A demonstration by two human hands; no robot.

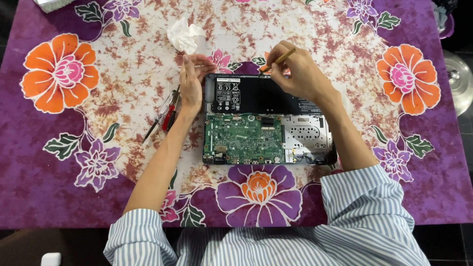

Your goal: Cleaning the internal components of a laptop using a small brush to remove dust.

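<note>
An opened laptop (305, 140) lies bottom-up on the flowered tablecloth, showing a green circuit board (243, 139) and a black battery (261, 96). My right hand (295, 71) hovers over the battery's far edge and grips a thin yellowish wooden-handled tool (280, 59), perhaps a small brush; its tip is hidden. My left hand (192, 81) rests at the laptop's far left corner, fingers pinched together on something too small to make out. A crumpled white tissue (184, 35) lies just beyond that hand.
Two screwdrivers (165, 114), one red-handled, lie left of the laptop beside my left wrist. The purple and orange floral cloth (74, 162) covers the table. A glass lid (460, 79) sits off the right edge. A pale object (51, 4) shows at top left.
</note>
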